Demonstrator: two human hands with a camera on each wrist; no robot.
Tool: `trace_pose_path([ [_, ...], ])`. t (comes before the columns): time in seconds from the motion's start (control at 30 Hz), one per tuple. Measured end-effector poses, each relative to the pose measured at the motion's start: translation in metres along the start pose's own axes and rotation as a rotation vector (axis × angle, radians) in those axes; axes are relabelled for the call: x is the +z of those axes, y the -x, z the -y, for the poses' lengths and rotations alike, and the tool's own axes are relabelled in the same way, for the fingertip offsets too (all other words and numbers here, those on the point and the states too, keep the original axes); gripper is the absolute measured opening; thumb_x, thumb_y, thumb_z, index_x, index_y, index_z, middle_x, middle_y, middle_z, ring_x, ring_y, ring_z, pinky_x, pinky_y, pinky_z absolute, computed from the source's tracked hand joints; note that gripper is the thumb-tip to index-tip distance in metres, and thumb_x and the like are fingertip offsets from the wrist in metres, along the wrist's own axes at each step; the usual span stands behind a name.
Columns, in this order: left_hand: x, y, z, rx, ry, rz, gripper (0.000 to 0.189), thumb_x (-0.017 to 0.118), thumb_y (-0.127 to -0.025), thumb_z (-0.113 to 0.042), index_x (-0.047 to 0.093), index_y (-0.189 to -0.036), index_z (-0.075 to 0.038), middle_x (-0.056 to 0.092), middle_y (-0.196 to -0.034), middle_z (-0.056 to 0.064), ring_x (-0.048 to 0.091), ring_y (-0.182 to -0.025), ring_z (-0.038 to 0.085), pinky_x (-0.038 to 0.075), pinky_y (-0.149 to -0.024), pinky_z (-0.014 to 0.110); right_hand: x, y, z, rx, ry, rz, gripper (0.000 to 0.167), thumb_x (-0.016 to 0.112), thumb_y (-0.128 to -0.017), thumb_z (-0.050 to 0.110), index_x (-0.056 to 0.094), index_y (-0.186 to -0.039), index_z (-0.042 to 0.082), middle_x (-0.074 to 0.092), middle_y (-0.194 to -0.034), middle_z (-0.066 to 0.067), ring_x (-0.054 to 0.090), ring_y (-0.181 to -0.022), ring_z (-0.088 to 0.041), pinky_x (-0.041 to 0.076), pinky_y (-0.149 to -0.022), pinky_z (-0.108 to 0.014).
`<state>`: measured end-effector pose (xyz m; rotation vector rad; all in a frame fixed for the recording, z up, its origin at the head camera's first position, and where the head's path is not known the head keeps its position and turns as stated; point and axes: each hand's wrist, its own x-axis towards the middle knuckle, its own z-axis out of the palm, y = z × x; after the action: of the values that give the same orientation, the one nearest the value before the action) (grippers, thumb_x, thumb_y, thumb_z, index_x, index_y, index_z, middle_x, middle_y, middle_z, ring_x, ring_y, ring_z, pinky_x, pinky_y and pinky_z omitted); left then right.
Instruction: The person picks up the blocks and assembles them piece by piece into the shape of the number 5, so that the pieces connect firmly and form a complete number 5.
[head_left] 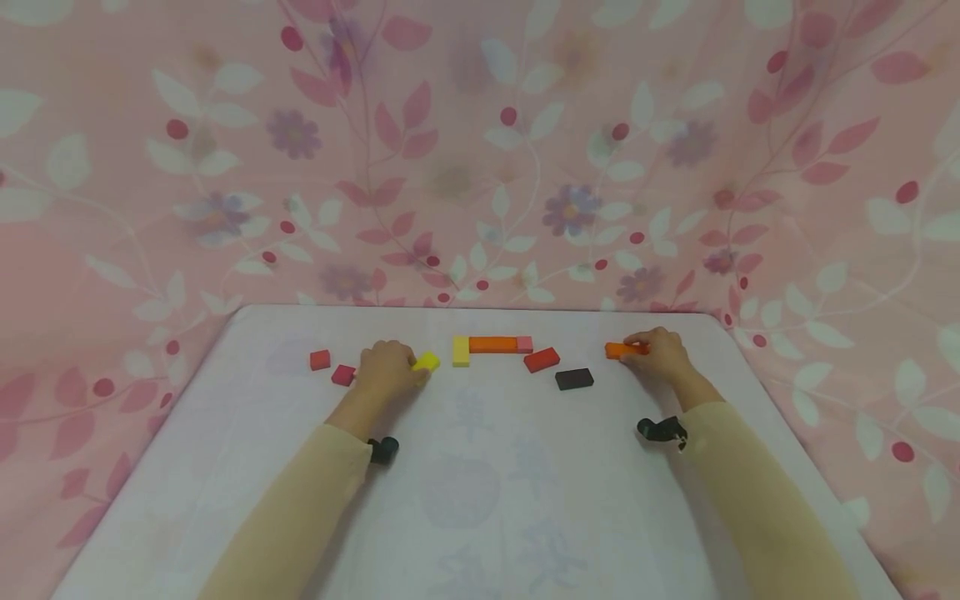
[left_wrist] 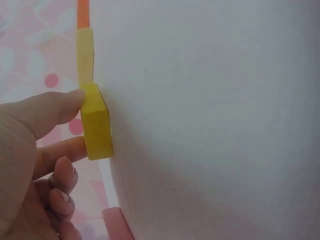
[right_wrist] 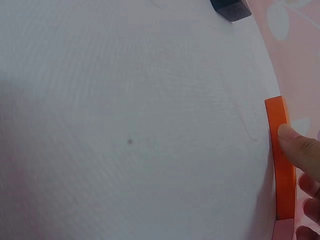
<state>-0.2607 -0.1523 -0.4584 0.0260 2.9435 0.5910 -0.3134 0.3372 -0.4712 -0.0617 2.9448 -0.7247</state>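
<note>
Toward the left of the table, my left hand (head_left: 387,367) pinches a bright yellow block (head_left: 426,362) between thumb and finger. In the left wrist view that yellow block (left_wrist: 97,125) stands close over the white cloth, its other fingers curled behind. Over on the right, my right hand (head_left: 660,354) pinches an orange block (head_left: 617,351); the thumb lies on its side in the right wrist view. A pink block (right_wrist: 283,230) adjoins its near end there. Between the hands, a pale yellow block (head_left: 461,352), a long orange block (head_left: 492,345) and a small pink block (head_left: 525,344) form a row.
Two small red blocks (head_left: 320,360) lie left of my left hand. A red block (head_left: 542,360) and a black block (head_left: 574,379) lie right of the row's middle. The white-clothed table (head_left: 465,500) backs onto a pink floral curtain (head_left: 465,167).
</note>
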Motion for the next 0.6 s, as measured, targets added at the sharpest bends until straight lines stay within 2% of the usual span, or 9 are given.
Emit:
trace_pose_path([
  [0.2, 0.004, 0.001, -0.001, 0.028, -0.011, -0.021, 0.038, 0.078, -0.085, -0.041, 0.074, -0.1, -0.005, 0.062, -0.088, 0.007, 0.051, -0.091, 0.03, 0.039, -0.09, 0.047, 0.005, 0.001, 0.006, -0.016, 0.002, -0.011, 0.043, 0.075, -0.091, 0.035, 0.069, -0.12, 0.005, 0.054, -0.116, -0.022, 0.041, -0.11, -0.041, 0.038, -0.093, -0.057],
  [0.43, 0.009, 0.002, -0.007, 0.078, -0.054, -0.004, 0.038, 0.076, -0.086, -0.042, 0.074, -0.095, -0.005, 0.06, -0.08, 0.005, 0.051, -0.085, 0.028, 0.038, -0.087, 0.045, 0.009, 0.003, 0.01, -0.048, 0.038, -0.037, 0.041, 0.076, -0.09, 0.034, 0.07, -0.113, 0.002, 0.054, -0.112, -0.022, 0.043, -0.107, -0.041, 0.039, -0.092, -0.056],
  [0.5, 0.009, 0.004, -0.01, 0.079, -0.059, 0.004, 0.037, 0.076, -0.086, -0.041, 0.073, -0.094, -0.005, 0.06, -0.079, 0.005, 0.051, -0.085, 0.028, 0.038, -0.085, 0.044, 0.009, 0.004, 0.013, -0.056, 0.034, -0.041, 0.04, 0.076, -0.09, 0.033, 0.071, -0.112, 0.001, 0.054, -0.112, -0.022, 0.044, -0.106, -0.041, 0.039, -0.092, -0.055],
  [0.6, 0.01, 0.008, -0.015, 0.046, -0.037, 0.022, 0.037, 0.076, -0.085, -0.041, 0.072, -0.097, -0.006, 0.059, -0.081, 0.006, 0.051, -0.086, 0.027, 0.041, -0.082, 0.041, 0.01, 0.007, 0.016, -0.079, 0.016, -0.052, 0.038, 0.076, -0.09, 0.031, 0.071, -0.112, -0.001, 0.055, -0.111, -0.022, 0.044, -0.105, -0.04, 0.04, -0.091, -0.054],
])
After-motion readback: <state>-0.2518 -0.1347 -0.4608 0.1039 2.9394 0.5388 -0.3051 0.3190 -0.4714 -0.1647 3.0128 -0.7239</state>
